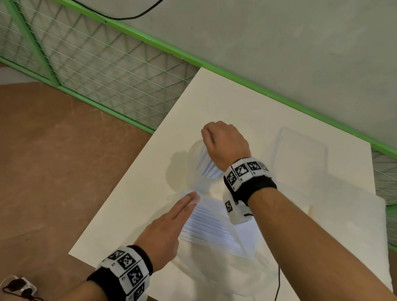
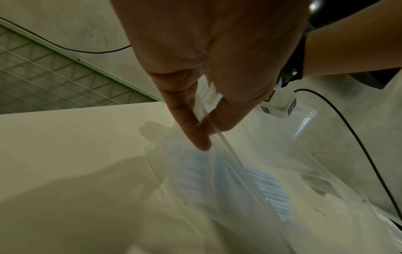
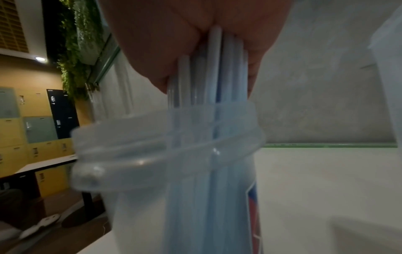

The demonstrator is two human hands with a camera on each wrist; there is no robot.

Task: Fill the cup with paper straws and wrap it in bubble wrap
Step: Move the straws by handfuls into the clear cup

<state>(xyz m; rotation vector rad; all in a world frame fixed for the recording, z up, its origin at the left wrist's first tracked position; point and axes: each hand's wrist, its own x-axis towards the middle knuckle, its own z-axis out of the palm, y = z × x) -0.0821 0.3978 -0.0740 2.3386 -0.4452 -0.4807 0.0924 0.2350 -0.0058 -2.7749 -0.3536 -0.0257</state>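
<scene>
A clear plastic cup (image 1: 193,156) stands upright on the white table (image 1: 130,217). My right hand (image 1: 218,140) grips a bundle of pale paper straws (image 1: 209,170) from above, their lower ends inside the cup. The right wrist view shows the straws (image 3: 214,72) running from my fist down past the cup's rim (image 3: 139,154). Nearer me lies a clear plastic bag (image 1: 210,228) with more straws in it. My left hand (image 1: 193,196) pinches the bag's edge (image 2: 208,116) between thumb and finger. A pale sheet (image 1: 348,217), maybe the bubble wrap, lies at the right.
A clear square tub (image 1: 301,149) stands behind the cup near the table's far edge. A green mesh fence (image 1: 91,59) runs along the grey wall. A black cable (image 1: 276,290) hangs over the near edge. Brown floor lies left of the table.
</scene>
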